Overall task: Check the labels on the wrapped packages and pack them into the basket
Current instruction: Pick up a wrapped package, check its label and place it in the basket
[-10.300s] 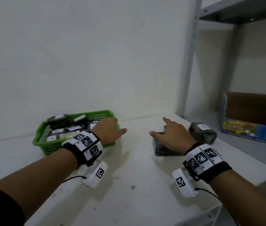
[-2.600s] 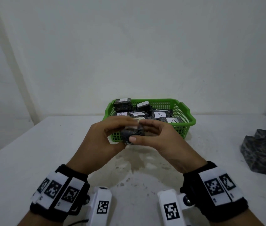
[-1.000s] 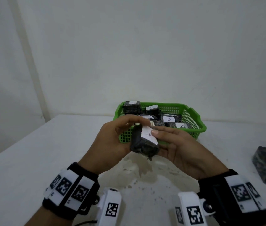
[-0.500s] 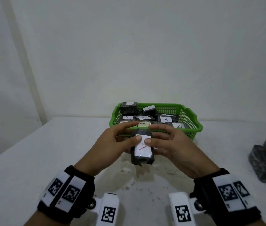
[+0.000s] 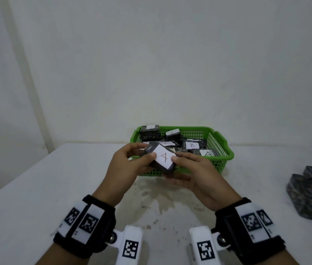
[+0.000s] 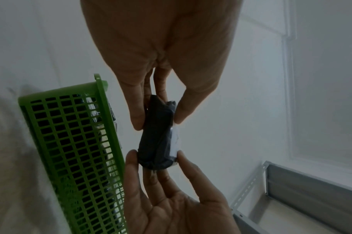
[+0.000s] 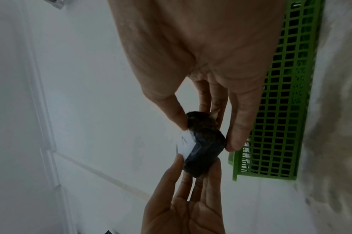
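Note:
Both hands hold a small black-wrapped package (image 5: 167, 168) in the air just in front of the green mesh basket (image 5: 225, 150). Its white label (image 5: 163, 157), marked "A", faces the head camera and sits tilted. My left hand (image 5: 147, 151) pinches the package's left end between thumb and fingers. My right hand (image 5: 171, 168) grips the right end, thumb on the label's edge and fingers underneath. The left wrist view shows the package (image 6: 157, 139) edge-on beside the basket (image 6: 71, 142). The right wrist view shows the package (image 7: 205, 142) pinched at both ends, with the basket (image 7: 281, 110) behind.
Several wrapped packages (image 5: 191, 145) labelled A or B lie in the basket. A pile of black wrapped packages (image 5: 311, 194) sits at the right of the white table (image 5: 36, 188). A wall rises behind the basket. A grey metal shelf (image 6: 311, 190) stands off to the right.
The package has turned in the hands: its label stood upright half a second ago and is tilted now. Both hands have moved slightly up and toward the basket.

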